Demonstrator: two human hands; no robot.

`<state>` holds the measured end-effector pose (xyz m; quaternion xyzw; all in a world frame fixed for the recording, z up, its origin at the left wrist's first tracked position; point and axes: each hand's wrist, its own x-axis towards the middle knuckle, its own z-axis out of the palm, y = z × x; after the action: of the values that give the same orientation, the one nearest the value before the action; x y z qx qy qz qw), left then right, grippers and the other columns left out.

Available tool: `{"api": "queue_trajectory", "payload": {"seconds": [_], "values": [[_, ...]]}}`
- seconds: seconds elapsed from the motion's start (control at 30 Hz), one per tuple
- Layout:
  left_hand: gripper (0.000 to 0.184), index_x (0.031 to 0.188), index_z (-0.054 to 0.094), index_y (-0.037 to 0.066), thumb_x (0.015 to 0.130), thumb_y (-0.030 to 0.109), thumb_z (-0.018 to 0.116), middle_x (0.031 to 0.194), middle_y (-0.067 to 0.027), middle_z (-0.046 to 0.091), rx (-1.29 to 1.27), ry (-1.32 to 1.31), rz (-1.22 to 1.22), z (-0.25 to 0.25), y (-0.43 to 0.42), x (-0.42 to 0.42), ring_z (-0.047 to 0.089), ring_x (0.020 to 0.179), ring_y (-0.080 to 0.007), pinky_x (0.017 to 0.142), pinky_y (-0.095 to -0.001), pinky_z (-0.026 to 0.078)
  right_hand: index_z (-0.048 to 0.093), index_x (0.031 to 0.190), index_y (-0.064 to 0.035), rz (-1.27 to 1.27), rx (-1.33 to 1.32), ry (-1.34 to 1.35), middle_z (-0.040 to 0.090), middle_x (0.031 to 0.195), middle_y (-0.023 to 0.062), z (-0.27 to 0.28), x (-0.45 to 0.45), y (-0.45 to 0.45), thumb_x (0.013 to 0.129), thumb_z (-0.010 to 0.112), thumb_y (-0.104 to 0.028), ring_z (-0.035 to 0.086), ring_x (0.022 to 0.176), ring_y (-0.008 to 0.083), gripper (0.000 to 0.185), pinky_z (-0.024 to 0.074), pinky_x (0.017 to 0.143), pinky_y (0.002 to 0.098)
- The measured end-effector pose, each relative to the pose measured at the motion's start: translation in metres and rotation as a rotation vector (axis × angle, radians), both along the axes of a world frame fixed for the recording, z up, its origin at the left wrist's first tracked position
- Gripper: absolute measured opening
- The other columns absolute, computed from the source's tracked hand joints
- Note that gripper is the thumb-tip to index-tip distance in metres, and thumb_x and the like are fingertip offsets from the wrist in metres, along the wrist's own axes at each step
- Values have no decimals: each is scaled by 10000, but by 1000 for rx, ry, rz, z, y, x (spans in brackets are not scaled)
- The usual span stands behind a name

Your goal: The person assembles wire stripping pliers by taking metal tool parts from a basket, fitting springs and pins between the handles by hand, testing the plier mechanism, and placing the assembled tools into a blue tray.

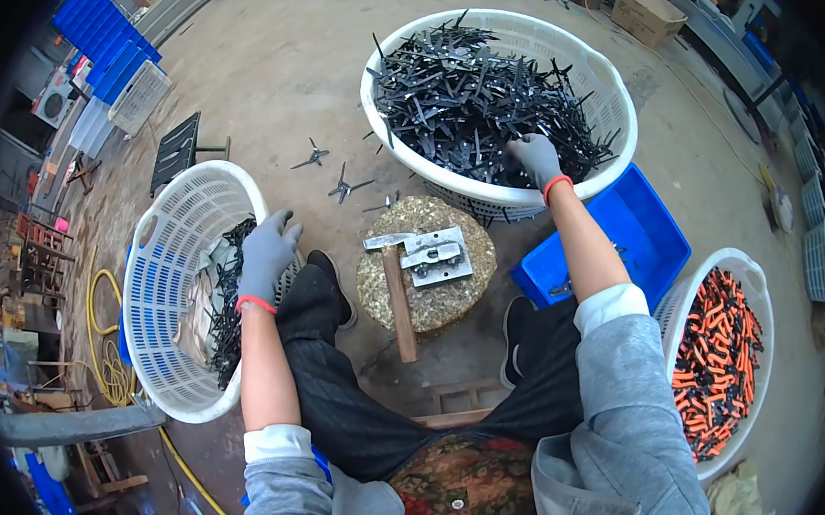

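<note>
My right hand (538, 161), in a grey glove, reaches into a big white basket (624, 110) heaped with black bladed metal parts (471, 99). Its fingers are closed against the heap, and what they grip is hidden. At the rim of the left white basket (154, 335), my gloved left hand (267, 259) has its fingers apart and holds nothing I can see. Dark thin parts (228, 312) lie in that basket. Between my legs, a round stump-like block (376, 293) carries a metal fixture (436, 256) and a hammer (400, 300), whose handle overhangs the near edge.
Several black star-shaped parts (345, 185) lie on the floor. A blue bin (658, 232) stands under my right forearm. At the right is a basket (760, 282) of orange-and-black pieces (714, 365). A yellow hose (101, 327) coils at the left.
</note>
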<state>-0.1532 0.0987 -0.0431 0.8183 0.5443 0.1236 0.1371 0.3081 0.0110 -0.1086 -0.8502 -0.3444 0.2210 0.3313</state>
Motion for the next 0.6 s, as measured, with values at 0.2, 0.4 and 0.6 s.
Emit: {"api": "queue_trajectory", "payload": {"seconds": [0.2,0.4,0.6], "values": [[489,1187,538,57,761,262,660,1060,-173,591,181,-42,-215,34,-39,79,582,954,-325,850,-426,433,586,800,-46,-78,414,724,554,656,31,55,-21,-15,820,545,-145,570,533,137,108,426,419,231],[564,1239,492,52,715,159,670,1087,-177,575,696,-218,-619,40,-93,149,560,969,-324,872,-438,416,581,812,-53,60,373,947,546,652,19,107,-92,-58,827,547,-142,550,517,126,97,413,411,236],[370,1144,536,13,795,110,610,743,-100,600,367,-367,-617,25,-92,152,577,654,-261,667,-340,475,566,804,-46,251,274,1005,559,673,28,121,-134,-92,871,553,-298,542,542,124,261,439,472,232]]}}
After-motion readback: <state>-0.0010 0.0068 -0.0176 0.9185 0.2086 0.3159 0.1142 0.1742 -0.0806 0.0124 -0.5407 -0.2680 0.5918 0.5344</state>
